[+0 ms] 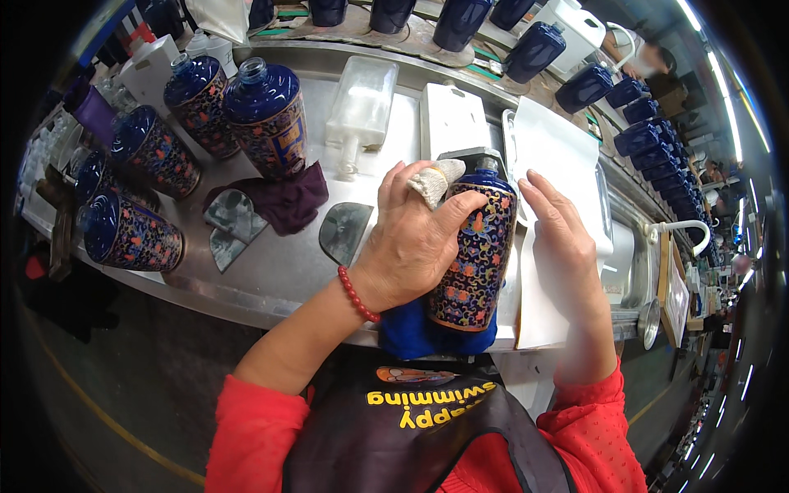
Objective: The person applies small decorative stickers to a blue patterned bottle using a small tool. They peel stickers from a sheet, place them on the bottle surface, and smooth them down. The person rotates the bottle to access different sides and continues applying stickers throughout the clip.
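Note:
A dark blue bottle [472, 275] with a colourful floral pattern stands tilted in front of me, its lower end over a bright blue cloth [401, 331]. My left hand [407, 246] is closed on its left side, thumb laid across the shoulder. Pale fabric wraps one finger [434, 182] of that hand. Just right of the bottle, my right hand [560, 226] has its fingers stretched out and holds nothing. Beside my left wrist lies a dark grey half-round plate [343, 232]. Similar plates [233, 220] rest farther left, against a crumpled purple cloth [283, 200].
Several patterned bottles [267, 115] stand at the left. A clear glass bottle [362, 103] lies beyond my hands, beside a white box [454, 117]. White sheets [552, 135] cover the right side. Plain blue bottles [460, 20] line the far conveyor; a person [653, 59] sits beyond.

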A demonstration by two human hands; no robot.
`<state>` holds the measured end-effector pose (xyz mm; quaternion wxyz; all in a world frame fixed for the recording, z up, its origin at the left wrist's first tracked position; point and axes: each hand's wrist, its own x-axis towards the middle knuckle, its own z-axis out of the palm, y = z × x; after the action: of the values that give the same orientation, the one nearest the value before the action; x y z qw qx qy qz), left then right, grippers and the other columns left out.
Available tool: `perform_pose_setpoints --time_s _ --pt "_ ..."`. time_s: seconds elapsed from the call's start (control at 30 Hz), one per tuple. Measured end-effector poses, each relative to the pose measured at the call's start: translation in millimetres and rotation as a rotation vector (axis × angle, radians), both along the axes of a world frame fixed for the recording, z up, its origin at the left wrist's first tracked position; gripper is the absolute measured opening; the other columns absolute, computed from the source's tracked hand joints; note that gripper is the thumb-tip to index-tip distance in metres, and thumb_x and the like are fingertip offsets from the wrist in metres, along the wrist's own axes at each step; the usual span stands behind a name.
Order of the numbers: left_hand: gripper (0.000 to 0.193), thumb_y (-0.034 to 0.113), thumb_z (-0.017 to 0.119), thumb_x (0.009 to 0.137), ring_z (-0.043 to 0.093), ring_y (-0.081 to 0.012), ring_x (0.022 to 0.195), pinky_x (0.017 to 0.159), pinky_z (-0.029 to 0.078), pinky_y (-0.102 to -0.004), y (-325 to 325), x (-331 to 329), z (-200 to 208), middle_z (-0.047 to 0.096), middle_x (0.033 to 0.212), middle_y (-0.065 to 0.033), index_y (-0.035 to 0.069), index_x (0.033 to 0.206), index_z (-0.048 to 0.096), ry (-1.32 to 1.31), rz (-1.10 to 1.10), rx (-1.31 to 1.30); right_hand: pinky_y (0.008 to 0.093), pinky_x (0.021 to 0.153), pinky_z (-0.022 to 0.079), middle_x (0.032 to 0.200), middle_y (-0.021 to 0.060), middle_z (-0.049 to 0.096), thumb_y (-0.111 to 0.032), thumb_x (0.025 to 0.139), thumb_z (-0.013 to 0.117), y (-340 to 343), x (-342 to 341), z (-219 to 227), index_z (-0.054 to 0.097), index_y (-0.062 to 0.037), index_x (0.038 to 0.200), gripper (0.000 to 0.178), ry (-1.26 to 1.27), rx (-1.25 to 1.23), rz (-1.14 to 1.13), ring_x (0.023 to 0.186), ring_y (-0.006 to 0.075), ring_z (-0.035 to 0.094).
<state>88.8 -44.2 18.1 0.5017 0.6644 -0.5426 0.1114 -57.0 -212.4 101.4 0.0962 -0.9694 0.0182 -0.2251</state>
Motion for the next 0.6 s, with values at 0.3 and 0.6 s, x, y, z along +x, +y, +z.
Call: perform_pose_setpoints --time_s 0.3,0.6 --pt "0.047 0.001 0.067 0.078 0.044 -0.0407 0.131 0.116 0.03 -0.0543 1 15 3 0.06 0.129 -0.0176 0.015 0.122 0.068 0.017 -0.053 0.06 0.0348 0.089 0.059 0.128 0.0214 0.068 0.017 0.091 0.052 3 -4 6 0.059 0.0025 0.137 0.048 -0.068 0.308 0.008 0.109 0.0269 0.072" --pt "0.045 -0.007 0.057 0.083 0.063 -0.0299 0.106 0.116 0.028 -0.0475 0 16 9 0.073 0.093 -0.0016 0.012 0.123 0.064 -0.063 -0.049 0.021 0.0302 0.083 0.059 0.118 0.0202 0.072 0.012 0.096 0.051 10 -5 11 0.053 0.0039 0.14 0.044 -0.03 0.497 -0.012 0.096 0.0211 0.075"
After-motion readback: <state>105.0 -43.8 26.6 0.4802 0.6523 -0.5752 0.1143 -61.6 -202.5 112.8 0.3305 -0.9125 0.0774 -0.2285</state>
